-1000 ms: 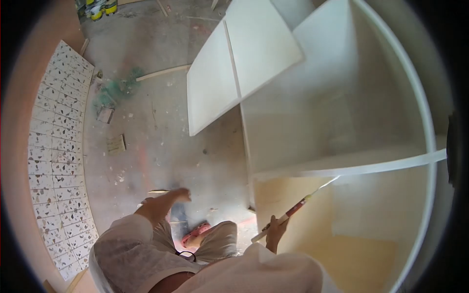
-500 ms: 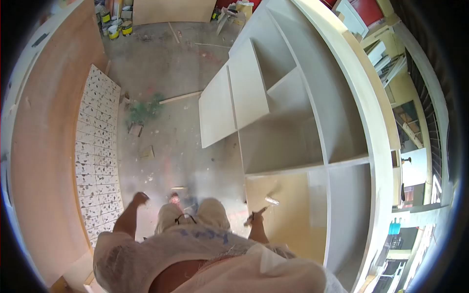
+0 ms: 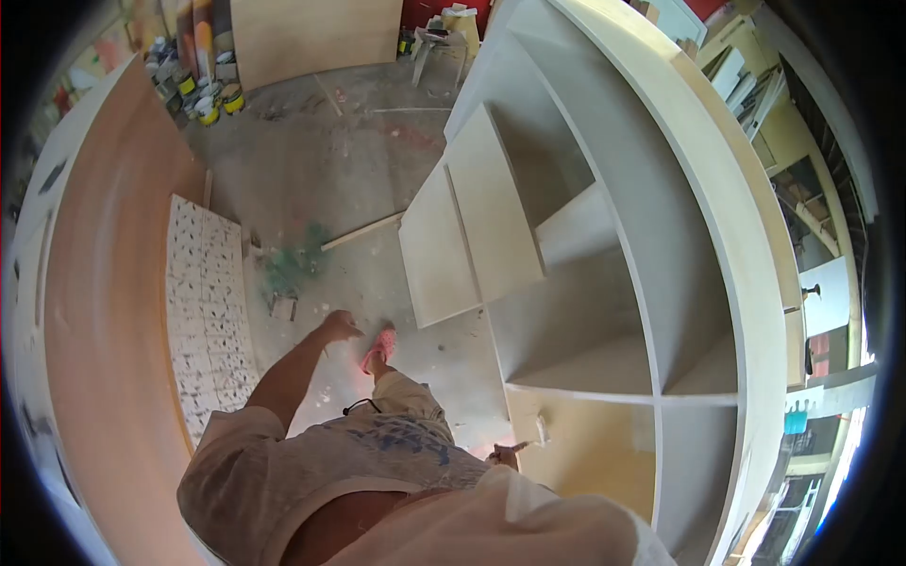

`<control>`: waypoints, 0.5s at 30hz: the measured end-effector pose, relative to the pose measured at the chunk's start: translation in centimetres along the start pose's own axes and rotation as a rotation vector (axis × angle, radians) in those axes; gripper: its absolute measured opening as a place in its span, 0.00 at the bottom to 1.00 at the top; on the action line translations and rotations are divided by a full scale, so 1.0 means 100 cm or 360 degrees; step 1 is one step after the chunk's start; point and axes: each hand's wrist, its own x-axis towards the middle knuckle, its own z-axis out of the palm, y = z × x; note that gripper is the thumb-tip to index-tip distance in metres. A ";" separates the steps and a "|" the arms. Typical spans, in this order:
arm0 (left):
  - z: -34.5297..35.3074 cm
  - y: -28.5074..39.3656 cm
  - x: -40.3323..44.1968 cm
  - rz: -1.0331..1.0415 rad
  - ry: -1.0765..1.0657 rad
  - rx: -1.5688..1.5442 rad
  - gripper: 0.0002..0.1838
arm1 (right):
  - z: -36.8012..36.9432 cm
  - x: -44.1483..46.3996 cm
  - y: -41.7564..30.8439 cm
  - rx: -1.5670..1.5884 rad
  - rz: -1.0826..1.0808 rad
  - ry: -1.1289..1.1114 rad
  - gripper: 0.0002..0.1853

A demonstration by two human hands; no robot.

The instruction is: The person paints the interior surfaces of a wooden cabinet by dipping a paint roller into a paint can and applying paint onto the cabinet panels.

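My right hand (image 3: 505, 457) is closed round the handle of a small paint roller (image 3: 542, 429) with a whitish sleeve. The roller is over the bare wood-coloured panel (image 3: 590, 453) of the grey cabinet; whether it touches cannot be told. My left hand (image 3: 340, 327) is stretched forward above the floor, holding nothing, with its fingers loosely apart. One foot in a pink clog (image 3: 379, 349) shows just to the right of that hand.
Right of me stands a large cabinet (image 3: 651, 401) with grey compartments and pale doors (image 3: 472, 226). To the left is a brown wooden panel (image 3: 113, 255) with a speckled tiled board (image 3: 203, 302). A wood strip (image 3: 363, 231) lies ahead; paint buckets (image 3: 208, 108) stand farther back.
My left arm has swung forward and to the right. A pink-clogged foot has stepped forward. The roller stays in my right hand, while the cabinet has shifted lower in view.
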 end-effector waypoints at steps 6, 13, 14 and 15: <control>-0.078 -0.028 0.095 -0.0078 -0.0595 0.0412 0.14 | 0.008 0.092 0.044 -0.0042 0.0752 0.0205 0.08; -0.148 -0.193 0.143 0.0048 -0.0846 0.0861 0.10 | 0.145 0.090 0.005 -0.0073 0.0469 0.0373 0.11; -0.161 -0.211 0.151 -0.0097 -0.0791 0.0701 0.10 | 0.172 0.090 -0.001 -0.0092 0.0416 0.0409 0.11; -0.175 -0.228 0.162 -0.0198 -0.0738 0.0587 0.09 | 0.196 0.088 -0.002 -0.0109 0.0367 0.0441 0.11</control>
